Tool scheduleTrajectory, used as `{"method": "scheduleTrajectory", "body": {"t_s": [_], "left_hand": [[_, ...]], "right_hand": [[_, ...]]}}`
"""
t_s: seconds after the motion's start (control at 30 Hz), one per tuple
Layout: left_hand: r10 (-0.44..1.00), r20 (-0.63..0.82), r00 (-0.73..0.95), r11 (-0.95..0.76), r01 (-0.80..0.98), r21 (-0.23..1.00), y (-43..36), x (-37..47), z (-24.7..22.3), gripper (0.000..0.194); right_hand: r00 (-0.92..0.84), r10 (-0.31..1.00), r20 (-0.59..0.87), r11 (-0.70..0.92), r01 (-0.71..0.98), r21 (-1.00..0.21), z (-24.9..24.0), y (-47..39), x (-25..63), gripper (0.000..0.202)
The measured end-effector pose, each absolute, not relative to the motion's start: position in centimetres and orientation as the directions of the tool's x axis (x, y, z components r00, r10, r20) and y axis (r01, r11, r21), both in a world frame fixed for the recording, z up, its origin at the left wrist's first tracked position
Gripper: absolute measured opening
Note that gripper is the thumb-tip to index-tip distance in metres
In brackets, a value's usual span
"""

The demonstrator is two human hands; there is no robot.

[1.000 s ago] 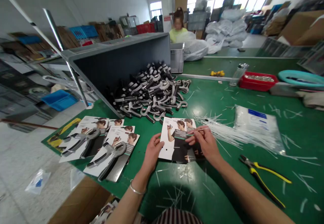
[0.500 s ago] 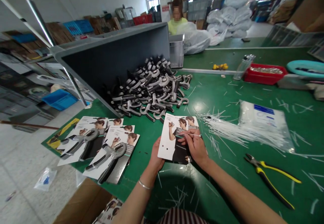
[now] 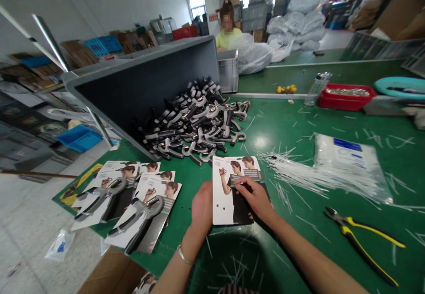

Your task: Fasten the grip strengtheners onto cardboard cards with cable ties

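Observation:
My left hand (image 3: 202, 205) grips a printed backing card (image 3: 223, 212) by its left edge, with its fingers hidden behind the card. The card stands tilted over the table, its printed face towards me, and two small holes show at its lower left. Over the middle of the card, my right hand (image 3: 255, 196) is closed in a pinch on a thin white cable tie, of which little shows. To the left lie more cards with a hand grip strengthener (image 3: 142, 218) on the front one and another hand grip strengthener (image 3: 104, 196) behind it.
A grey crate (image 3: 149, 59) lies on its side, spilling a pile of hand grips (image 3: 199, 125). Loose cable ties (image 3: 295, 170) and their plastic bag (image 3: 352, 165) lie right, near yellow-black pliers (image 3: 361, 241). A red tray (image 3: 345, 99) stands farther back. A person (image 3: 229, 30) is across the table.
My right fingers have moved slightly left and down on the card, and less of the cable tie shows. The card has turned more upright, with my left hand still holding it.

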State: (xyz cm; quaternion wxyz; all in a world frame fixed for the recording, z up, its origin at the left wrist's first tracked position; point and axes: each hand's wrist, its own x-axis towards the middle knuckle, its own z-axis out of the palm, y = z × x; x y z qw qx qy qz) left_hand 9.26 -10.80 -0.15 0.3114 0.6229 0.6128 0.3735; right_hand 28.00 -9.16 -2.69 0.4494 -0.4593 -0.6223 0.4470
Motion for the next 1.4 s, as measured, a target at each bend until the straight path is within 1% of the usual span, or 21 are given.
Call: {"method": "scheduleTrajectory", "body": {"t_s": [0.03,0.07,0.13,0.2,0.27,0.37,0.47,0.6,0.7,0.8,0.93,1.0,1.1,1.17,1.3,1.4], "left_hand": [[0.998,0.063,-0.013,-0.044,0.562,0.826,-10.9,9.1,0.2,0.014],[1.000,0.025,0.018,-0.031,0.555,0.831,-11.0,8.9,0.5,0.014],[0.990,-0.038,0.134,-0.029,0.470,0.882,-11.3,8.7,0.8,0.021],[0.971,-0.029,0.236,-0.068,0.390,0.918,-11.7,8.5,0.9,0.028],[0.967,0.012,0.255,-0.118,0.403,0.908,-12.2,8.5,0.9,0.029],[0.981,0.097,0.166,-0.168,0.495,0.853,-12.7,8.9,0.8,0.028],[0.981,0.165,0.098,-0.192,0.495,0.848,-12.6,9.6,0.2,0.026],[0.994,0.091,0.060,-0.107,0.402,0.909,-12.0,10.4,-1.3,0.014],[0.999,0.053,-0.005,-0.049,0.322,0.945,-11.8,10.6,-2.2,0.011],[0.997,0.071,-0.005,-0.066,0.281,0.957,-11.8,10.7,-2.4,0.012],[0.995,0.088,-0.047,-0.075,0.226,0.971,-12.0,10.6,-2.5,0.016],[0.995,0.059,-0.083,-0.044,0.172,0.984,-12.0,10.5,-2.7,0.019],[0.992,-0.005,-0.129,0.016,0.085,0.996,-11.6,10.4,-3.0,0.022],[0.991,-0.011,-0.137,0.022,0.079,0.997,-11.3,10.3,-3.0,0.020],[0.994,0.017,-0.109,-0.002,0.138,0.990,-10.7,10.0,-2.7,0.015],[0.993,-0.025,-0.116,0.039,0.123,0.992,-10.4,9.8,-2.8,0.008]], "right_hand": [[-0.181,0.974,0.134,0.163,0.157,-0.974,-2.6,-9.2,28.0,0.016],[-0.186,0.974,0.127,0.156,0.148,-0.977,-2.5,-9.3,28.0,0.015],[-0.186,0.973,0.133,0.161,0.142,-0.977,-2.4,-9.4,28.0,0.014],[-0.184,0.970,0.156,0.185,0.152,-0.971,-2.5,-9.5,28.1,0.013],[-0.183,0.968,0.174,0.204,0.165,-0.965,-2.7,-9.6,28.2,0.013],[-0.183,0.970,0.159,0.185,0.138,-0.973,-3.0,-9.7,28.3,0.016],[-0.192,0.972,0.139,0.155,0.069,-0.986,-3.2,-9.8,28.3,0.020],[-0.196,0.971,0.135,0.146,0.044,-0.988,-3.1,-9.9,28.2,0.022],[-0.181,0.973,0.143,0.154,0.048,-0.987,-3.1,-10.0,28.2,0.021],[-0.169,0.973,0.156,0.171,0.078,-0.982,-3.1,-9.9,28.3,0.021],[-0.203,0.952,0.228,0.255,0.117,-0.960,-3.2,-9.9,28.4,0.022],[-0.212,0.946,0.245,0.274,0.123,-0.954,-3.3,-9.8,28.3,0.022],[-0.220,0.952,0.213,0.242,0.111,-0.964,-3.5,-9.8,28.3,0.024],[-0.228,0.955,0.188,0.215,0.101,-0.971,-3.6,-9.8,28.2,0.024],[-0.234,0.957,0.170,0.193,0.078,-0.978,-3.6,-9.9,28.2,0.023],[-0.252,0.949,0.187,0.214,0.084,-0.973,-3.5,-9.9,28.2,0.026]]}}
